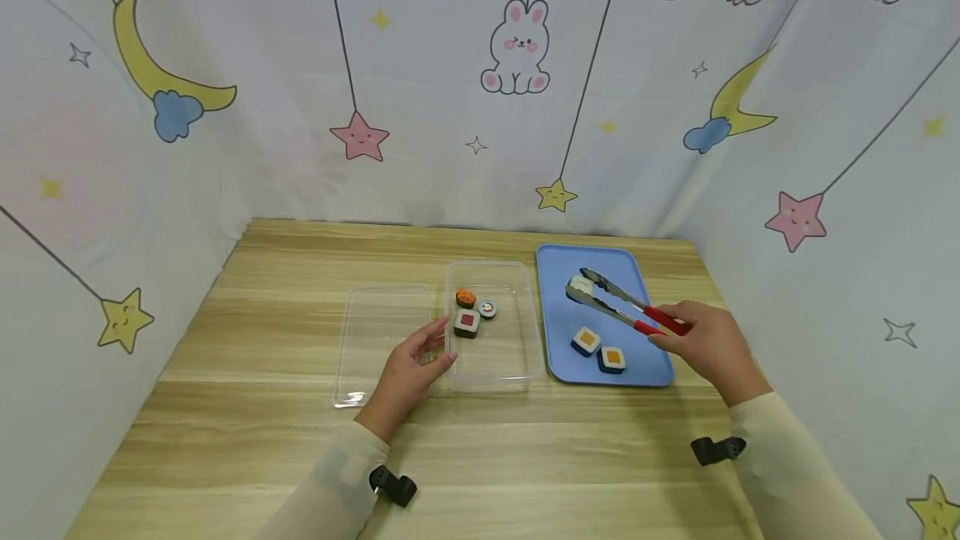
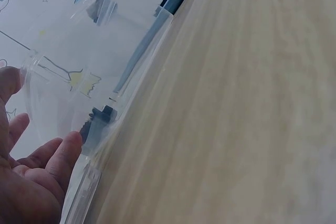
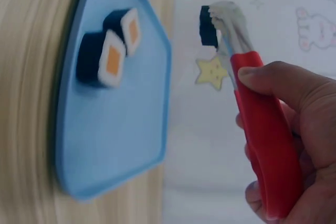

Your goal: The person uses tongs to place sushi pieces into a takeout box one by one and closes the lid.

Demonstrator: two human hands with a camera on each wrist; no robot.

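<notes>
My right hand grips metal tongs by their red handles. Between the tongs' tips is a sushi roll piece with a dark wrapper, raised over the blue tray. Two more sushi pieces with orange centres, one beside the other, sit on the tray's near part. My left hand rests at the left wall of a clear plastic container, fingers loosely extended against it. Inside stand an orange-topped sushi, a small round roll and a square roll with a red centre.
A clear lid lies on the wooden table left of the container, close to the left forearm. The tray stands just right of the container. A printed curtain borders the table at the back and sides.
</notes>
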